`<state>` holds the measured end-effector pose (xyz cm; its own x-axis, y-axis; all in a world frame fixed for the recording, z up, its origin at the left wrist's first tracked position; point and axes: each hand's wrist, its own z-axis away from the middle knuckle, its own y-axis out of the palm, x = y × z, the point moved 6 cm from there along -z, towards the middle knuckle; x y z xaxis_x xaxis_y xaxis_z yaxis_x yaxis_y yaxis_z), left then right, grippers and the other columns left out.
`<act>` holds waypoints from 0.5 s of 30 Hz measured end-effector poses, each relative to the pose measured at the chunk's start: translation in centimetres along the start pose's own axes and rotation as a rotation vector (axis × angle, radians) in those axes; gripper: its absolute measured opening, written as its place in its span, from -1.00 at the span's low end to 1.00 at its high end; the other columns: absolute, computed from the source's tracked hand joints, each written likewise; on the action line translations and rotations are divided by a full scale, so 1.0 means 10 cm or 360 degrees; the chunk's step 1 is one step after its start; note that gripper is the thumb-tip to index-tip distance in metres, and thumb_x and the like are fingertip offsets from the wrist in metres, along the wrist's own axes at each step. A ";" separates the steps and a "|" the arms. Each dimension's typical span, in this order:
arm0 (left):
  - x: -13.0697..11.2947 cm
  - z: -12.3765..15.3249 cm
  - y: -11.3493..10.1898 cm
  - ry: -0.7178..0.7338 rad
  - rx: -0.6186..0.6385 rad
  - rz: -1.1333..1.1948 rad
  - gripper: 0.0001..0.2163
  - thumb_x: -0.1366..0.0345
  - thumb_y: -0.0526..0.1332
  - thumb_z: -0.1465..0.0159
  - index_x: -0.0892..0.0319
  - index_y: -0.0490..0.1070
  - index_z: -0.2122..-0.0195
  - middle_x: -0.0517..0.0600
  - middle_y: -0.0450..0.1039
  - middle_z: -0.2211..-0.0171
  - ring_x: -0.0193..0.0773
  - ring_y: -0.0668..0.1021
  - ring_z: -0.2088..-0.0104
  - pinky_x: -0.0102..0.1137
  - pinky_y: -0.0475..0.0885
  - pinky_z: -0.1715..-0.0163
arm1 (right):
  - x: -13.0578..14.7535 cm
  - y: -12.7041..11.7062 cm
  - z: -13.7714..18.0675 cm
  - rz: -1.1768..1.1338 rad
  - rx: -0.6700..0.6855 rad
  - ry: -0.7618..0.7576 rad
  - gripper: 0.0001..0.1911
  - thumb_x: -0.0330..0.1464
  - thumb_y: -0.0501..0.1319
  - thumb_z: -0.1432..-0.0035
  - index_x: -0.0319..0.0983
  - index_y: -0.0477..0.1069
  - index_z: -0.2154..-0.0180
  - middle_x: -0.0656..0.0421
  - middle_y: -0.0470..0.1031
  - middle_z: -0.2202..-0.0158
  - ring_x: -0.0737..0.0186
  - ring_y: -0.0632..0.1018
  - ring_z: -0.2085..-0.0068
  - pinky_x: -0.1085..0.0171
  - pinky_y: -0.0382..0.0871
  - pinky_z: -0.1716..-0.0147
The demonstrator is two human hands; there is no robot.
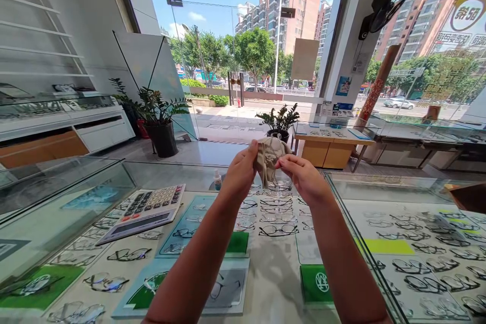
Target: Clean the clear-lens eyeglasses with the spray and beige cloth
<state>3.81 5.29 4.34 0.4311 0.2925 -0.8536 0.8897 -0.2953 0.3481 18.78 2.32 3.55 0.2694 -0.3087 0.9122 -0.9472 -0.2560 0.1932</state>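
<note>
Both my arms are raised over a glass display counter [273,258]. My left hand [240,172] pinches a beige cleaning cloth [265,163] wrapped around a pair of clear-framed glasses [276,148]. My right hand [304,176] pinches the other side of the same glasses and cloth. Both hands are closed, thumbs and fingertips pressed on the lens area. The glasses are held up at about chest height, above the counter's rows of spectacle frames [277,215].
A calculator [146,210] lies on the counter to the left, with a small bottle [217,180] behind it. More glass cases [425,243] of frames stand to the right and left. Potted plants [159,116] and a glass shopfront lie beyond.
</note>
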 end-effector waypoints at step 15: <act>-0.12 0.11 0.10 0.0210 0.0142 -0.0211 -0.70 0.06 0.54 -0.18 0.19 0.62 0.27 -0.03 0.59 0.42 -0.34 0.50 0.47 -0.44 0.41 0.42 | -0.02 0.18 0.05 -0.0203 0.0125 0.0140 -0.64 -0.05 0.56 0.01 -0.20 0.65 0.47 0.18 0.60 0.39 0.23 0.50 0.25 0.20 0.32 0.11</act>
<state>4.01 3.62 5.33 0.3322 0.4491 -0.8294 0.9256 -0.3242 0.1952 17.10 1.40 3.54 0.3673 -0.1886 0.9108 -0.8888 -0.3597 0.2839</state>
